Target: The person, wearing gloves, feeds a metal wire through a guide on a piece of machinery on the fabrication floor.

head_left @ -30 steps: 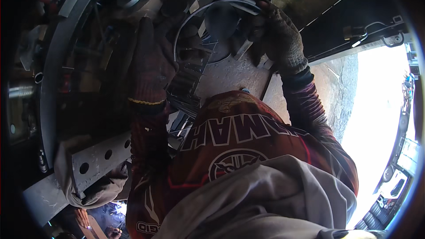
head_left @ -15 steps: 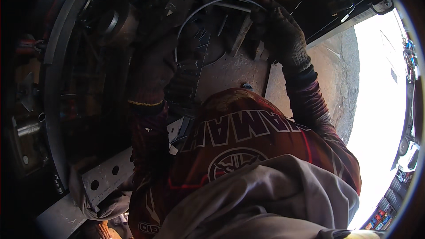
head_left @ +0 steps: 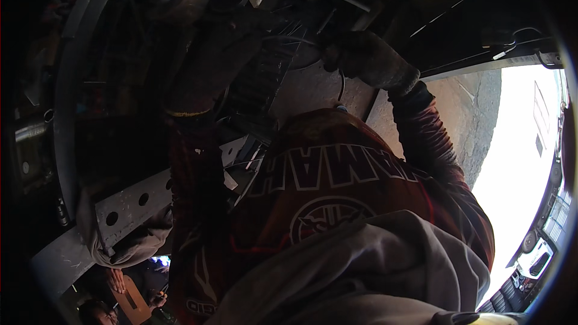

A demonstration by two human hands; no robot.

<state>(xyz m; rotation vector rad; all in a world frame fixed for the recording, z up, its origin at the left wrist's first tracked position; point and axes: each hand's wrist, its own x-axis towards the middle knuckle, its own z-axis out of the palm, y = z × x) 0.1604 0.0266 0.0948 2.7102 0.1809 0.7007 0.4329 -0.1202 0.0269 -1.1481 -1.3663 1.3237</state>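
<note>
Gloved right hand [head_left: 364, 58] grips a thin wire [head_left: 294, 38], best curved without kinks; left hand [head_left: 224, 51], its grip too dark to tell

Grey metal beam [head_left: 127, 209], round holes [head_left: 144, 199], grey cloth [head_left: 139, 248] draped over it

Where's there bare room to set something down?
Floor between right sleeve and bright glare looks bare; a smaller patch lies between shirt and dark strips. It's crowded between left hand and right hand: strips, wire.

Right glove [head_left: 370, 60] grey; left glove [head_left: 211, 72] dark, yellow-edged; shirt [head_left: 388, 195] dark red, pale-outlined pattern; cloth [head_left: 373, 265] grey.
</note>
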